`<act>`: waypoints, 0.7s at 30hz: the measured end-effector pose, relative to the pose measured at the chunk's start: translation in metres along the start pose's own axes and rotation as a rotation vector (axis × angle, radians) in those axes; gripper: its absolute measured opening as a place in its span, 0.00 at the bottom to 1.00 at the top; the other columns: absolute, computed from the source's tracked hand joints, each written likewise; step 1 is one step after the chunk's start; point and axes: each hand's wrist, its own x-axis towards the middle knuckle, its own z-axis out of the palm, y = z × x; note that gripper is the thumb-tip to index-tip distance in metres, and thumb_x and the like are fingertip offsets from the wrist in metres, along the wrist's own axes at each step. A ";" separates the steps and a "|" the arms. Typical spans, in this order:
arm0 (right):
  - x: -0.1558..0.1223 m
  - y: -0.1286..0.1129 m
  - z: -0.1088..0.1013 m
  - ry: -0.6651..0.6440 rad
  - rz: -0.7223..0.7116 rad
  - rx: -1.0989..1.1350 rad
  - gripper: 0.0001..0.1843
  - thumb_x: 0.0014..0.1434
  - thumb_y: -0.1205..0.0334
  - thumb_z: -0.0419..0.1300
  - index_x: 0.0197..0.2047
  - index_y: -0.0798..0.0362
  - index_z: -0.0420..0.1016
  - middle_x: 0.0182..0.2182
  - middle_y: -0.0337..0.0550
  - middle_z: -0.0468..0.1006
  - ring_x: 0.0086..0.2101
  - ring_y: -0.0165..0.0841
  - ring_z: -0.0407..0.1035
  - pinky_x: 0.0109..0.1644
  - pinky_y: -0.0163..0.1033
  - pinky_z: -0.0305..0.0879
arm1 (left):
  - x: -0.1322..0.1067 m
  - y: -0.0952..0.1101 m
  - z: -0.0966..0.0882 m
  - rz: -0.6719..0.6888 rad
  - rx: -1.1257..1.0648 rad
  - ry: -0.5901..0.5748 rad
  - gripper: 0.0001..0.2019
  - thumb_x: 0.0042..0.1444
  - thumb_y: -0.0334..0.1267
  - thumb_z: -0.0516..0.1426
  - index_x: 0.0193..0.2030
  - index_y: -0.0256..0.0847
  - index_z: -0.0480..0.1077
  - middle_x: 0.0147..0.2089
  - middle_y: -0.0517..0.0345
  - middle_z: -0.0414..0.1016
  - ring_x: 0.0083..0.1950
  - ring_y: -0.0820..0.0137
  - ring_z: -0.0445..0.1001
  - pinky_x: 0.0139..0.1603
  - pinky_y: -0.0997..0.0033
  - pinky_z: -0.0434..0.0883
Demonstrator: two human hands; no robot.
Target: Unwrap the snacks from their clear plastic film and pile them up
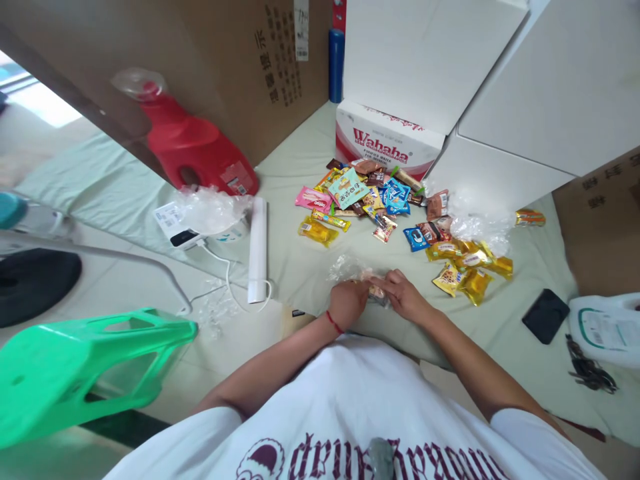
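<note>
Close to my body, my left hand [349,305] is closed round the gathered part of a clear plastic bag [344,268]. My right hand [404,295] reaches in from the other side, its fingers closed on the same bag. Between the hands a small packaged snack [377,293] shows inside the plastic; its kind is too small to make out. Ahead of my hands lies a pile of wrapped snacks [367,190] in many colours. To the right sit yellow-wrapped snacks [475,285] and a blue packet [416,239].
Crumpled clear bags [483,230] lie at the right. A Wahaba-like white and red carton [390,143] stands behind the pile. At the left are a red jug [200,150], a white roll [257,250], a cable and a green stool [95,360]. A black phone-like object [545,316] lies right.
</note>
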 end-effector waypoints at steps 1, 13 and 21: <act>-0.002 0.000 0.003 0.000 0.004 0.000 0.28 0.73 0.68 0.47 0.72 0.43 0.67 0.35 0.45 0.67 0.39 0.39 0.62 0.45 0.45 0.64 | -0.001 -0.004 0.004 0.013 -0.059 0.041 0.14 0.69 0.35 0.52 0.45 0.42 0.81 0.38 0.49 0.83 0.41 0.63 0.80 0.43 0.66 0.70; -0.011 -0.005 0.011 -0.079 0.023 -0.207 0.31 0.69 0.74 0.50 0.69 0.41 0.71 0.37 0.46 0.65 0.40 0.39 0.57 0.44 0.42 0.60 | 0.009 -0.046 0.002 -0.465 -0.825 0.497 0.21 0.69 0.44 0.43 0.50 0.37 0.74 0.32 0.56 0.76 0.33 0.68 0.73 0.40 0.67 0.74; -0.010 -0.017 0.006 -0.092 0.040 -0.216 0.30 0.66 0.75 0.54 0.67 0.44 0.74 0.39 0.48 0.65 0.41 0.41 0.57 0.45 0.43 0.61 | 0.052 -0.046 -0.038 -0.329 -0.201 0.150 0.24 0.52 0.53 0.68 0.50 0.39 0.76 0.74 0.38 0.60 0.78 0.40 0.46 0.74 0.33 0.49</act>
